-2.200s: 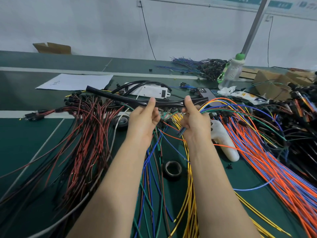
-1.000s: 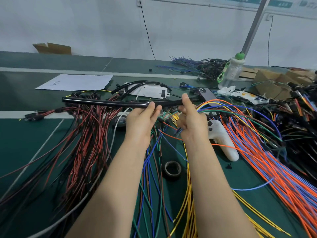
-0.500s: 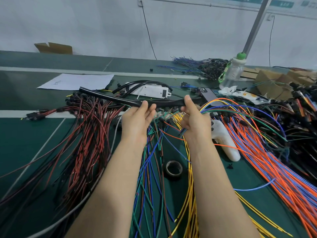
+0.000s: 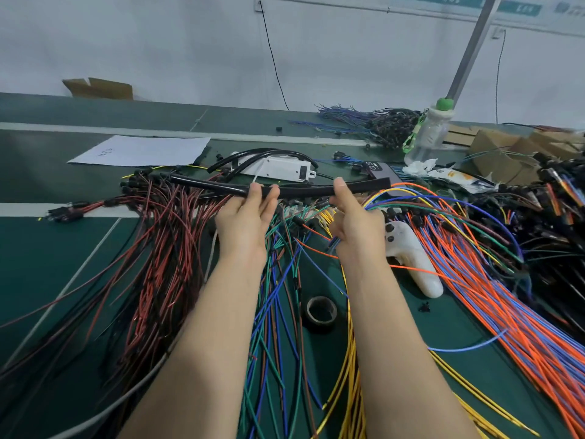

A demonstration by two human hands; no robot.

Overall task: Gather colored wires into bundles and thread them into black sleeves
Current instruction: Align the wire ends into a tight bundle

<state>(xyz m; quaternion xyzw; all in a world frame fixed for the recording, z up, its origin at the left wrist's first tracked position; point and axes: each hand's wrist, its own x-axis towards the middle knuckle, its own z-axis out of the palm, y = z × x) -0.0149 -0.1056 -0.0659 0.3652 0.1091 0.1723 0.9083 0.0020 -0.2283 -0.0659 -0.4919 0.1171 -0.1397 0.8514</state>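
The left hand point(image 4: 247, 217) pinches the sleeve point(image 4: 304, 190) near its middle and the right hand point(image 4: 357, 226) grips it further right, thumb on top. Both are clamped on it, holding it almost level above the desk point(image 4: 47, 264). A second ago its right end stopped at the right thumb. Now it juts past towards the looping wires point(image 4: 411, 201), and its left end has drawn in. The sleeve is probably being worked along the bundle, with threading unfinished.

Bare left hand point(image 4: 245, 218), right hand point(image 4: 357, 228), forearms point(image 4: 221, 327)
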